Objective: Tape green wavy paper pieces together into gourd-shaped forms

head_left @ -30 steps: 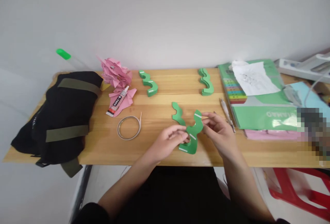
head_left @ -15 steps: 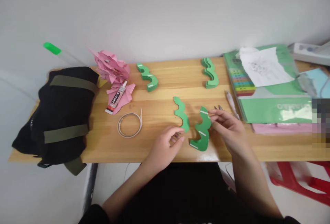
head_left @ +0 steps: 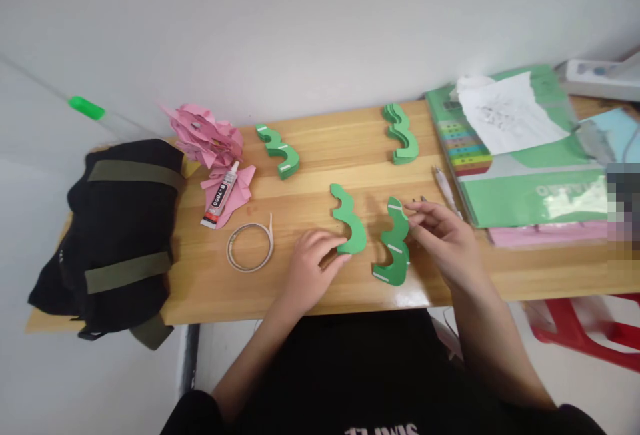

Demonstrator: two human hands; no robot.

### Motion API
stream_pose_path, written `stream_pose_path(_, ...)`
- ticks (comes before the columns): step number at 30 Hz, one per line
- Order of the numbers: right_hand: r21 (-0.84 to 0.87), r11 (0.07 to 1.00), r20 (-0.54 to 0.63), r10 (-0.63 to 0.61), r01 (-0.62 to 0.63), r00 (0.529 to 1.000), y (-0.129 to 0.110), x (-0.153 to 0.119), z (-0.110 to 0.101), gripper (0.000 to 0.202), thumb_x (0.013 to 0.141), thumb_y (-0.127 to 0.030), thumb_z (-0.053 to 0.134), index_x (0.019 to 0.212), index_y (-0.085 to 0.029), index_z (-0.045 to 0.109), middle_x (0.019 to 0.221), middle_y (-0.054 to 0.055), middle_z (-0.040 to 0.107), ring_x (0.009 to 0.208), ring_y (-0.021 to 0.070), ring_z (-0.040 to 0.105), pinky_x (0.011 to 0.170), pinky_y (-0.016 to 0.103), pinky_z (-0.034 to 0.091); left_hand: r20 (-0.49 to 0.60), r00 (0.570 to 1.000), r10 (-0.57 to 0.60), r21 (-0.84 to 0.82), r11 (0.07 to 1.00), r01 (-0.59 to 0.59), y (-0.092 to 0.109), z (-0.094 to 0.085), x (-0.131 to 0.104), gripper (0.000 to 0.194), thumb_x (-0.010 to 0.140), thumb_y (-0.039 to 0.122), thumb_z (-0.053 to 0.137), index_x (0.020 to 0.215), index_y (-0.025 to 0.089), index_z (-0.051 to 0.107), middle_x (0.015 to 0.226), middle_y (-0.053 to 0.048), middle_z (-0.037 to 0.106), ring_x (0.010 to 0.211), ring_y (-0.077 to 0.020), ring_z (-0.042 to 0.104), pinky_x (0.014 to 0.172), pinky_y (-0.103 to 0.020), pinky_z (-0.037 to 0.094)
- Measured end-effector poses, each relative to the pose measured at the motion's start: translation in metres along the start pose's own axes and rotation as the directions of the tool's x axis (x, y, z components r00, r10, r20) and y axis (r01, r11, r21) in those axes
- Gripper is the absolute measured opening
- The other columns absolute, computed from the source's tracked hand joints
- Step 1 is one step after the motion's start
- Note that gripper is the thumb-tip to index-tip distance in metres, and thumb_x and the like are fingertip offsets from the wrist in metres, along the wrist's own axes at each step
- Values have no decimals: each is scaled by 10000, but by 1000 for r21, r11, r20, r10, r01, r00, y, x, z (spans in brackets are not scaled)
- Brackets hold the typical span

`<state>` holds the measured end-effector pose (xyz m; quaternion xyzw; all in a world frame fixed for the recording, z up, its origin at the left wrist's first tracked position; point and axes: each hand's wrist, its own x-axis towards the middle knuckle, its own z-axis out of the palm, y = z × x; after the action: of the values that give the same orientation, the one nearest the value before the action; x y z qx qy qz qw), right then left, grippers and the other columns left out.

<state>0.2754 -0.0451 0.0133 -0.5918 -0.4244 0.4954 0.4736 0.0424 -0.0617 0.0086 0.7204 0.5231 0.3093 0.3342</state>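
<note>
Two wavy green pieces are lying apart near the front edge of one wooden table (head_left: 315,188), between the two hands: one plain green piece (head_left: 354,227) and, to its right, one striped green piece (head_left: 399,227) showing three white strips across its face. Two stacks of similar shape are resting farther back: a left stack (head_left: 285,155), its top also bearing three white strips, and a right stack (head_left: 407,145), whose layers are too closely set to count.

The left hand (head_left: 313,268) is curling partly open, its thumb and fingers closing on the lower end of the plain green piece. The right hand (head_left: 445,238) is bending half open, its thumb and forefinger pinching the upper right edge of the striped green piece; two dark pointed tips (head_left: 419,199) are showing just beside it.

At left, one black bag (head_left: 127,215) with two olive straps is lying beside a heap of pink cutouts (head_left: 203,135), too tangled to count. One glue tube (head_left: 220,196), marked B-7000, is resting on flatter pink pieces (head_left: 240,191), and one coil of tape (head_left: 270,248) is lying nearer the front.

At right, one pen (head_left: 445,188) is lying beside one green folder (head_left: 535,191), on which one creased white paper (head_left: 510,115) is resting. One red stool (head_left: 565,328) is standing below the table.
</note>
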Motion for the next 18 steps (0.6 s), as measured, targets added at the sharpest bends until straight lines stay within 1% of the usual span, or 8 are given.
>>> stream_pose_path(1, 0, 1000, 0, 4, -4, 1000, 0, 0, 0, 277, 716, -331, 736, 946, -216, 635, 657, -24, 607, 586, 119, 570, 569, 270, 472, -4, 998, -57, -105, 993, 56, 1, -3, 0, 155, 828, 233, 678, 978, 222, 713, 937, -53, 698, 892, -188, 627, 847, -357, 496)
stream_pose_path(3, -2, 1000, 0, 4, -4, 1000, 0, 0, 1, 293, 712, -346, 736, 951, -213, 632, 651, -25, 599, 584, 120, 567, 566, 273, 470, -25, 988, -152, -304, 943, 137, 4, -7, 1, 172, 798, 235, 701, 968, 222, 723, 931, -41, 710, 851, -166, 633, 830, -324, 499)
stream_pose_path(5, -2, 1000, 15, -4, 4, 1000, -2, 2, 2, 303, 708, -349, 735, 955, -210, 626, 663, -20, 605, 597, 123, 571, 579, 279, 474, -45, 979, -201, -430, 888, 162, 5, -11, 2, 178, 770, 245, 719, 946, 217, 733, 899, -31, 718, 811, -154, 632, 806, -306, 500)
stream_pose_path(8, 3, 1000, 64, -21, 20, 998, -9, 10, 7, 297, 704, -325, 723, 954, -201, 621, 682, -16, 613, 611, 120, 572, 598, 278, 471, -70, 973, -221, -489, 858, 160, 6, -15, 2, 177, 767, 284, 718, 927, 210, 735, 861, -33, 722, 800, -156, 638, 786, -299, 512)
stream_pose_path(10, -6, 1000, 98, -29, 30, 995, -17, 20, 14, 286, 704, -311, 702, 951, -192, 619, 676, -19, 609, 601, 114, 561, 594, 273, 458, -86, 969, -234, -523, 838, 156, 7, -17, 2, 196, 770, 320, 720, 929, 206, 729, 864, -41, 727, 813, -161, 649, 796, -304, 524)
stream_pose_path(12, -51, 998, 115, -23, 29, 993, -24, 34, 23, 260, 711, -297, 670, 940, -187, 613, 659, -26, 598, 584, 111, 546, 587, 269, 441, -106, 965, -239, -552, 821, 143, 10, -18, 3, 232, 772, 367, 720, 935, 203, 719, 881, -53, 733, 824, -166, 657, 805, -314, 533)
stream_pose_path(15, -144, 989, 98, -15, 30, 995, -30, 54, 38, 205, 704, -247, 641, 897, -186, 608, 616, -37, 579, 558, 115, 531, 586, 272, 426, -134, 965, -226, -583, 805, 107, 17, -22, 7, 291, 765, 425, 722, 944, 197, 704, 924, -75, 743, 858, -181, 669, 824, -335, 537)
stream_pose_path(18, -184, 981, 62, -57, 67, 996, -35, 67, 51, 171, 654, -211, 684, 807, -183, 614, 605, -18, 589, 550, 129, 522, 579, 283, 420, -163, 969, -184, -592, 804, 53, 27, -30, 13, 307, 755, 435, 729, 941, 192, 700, 932, -87, 749, 871, -199, 679, 831, -357, 539)
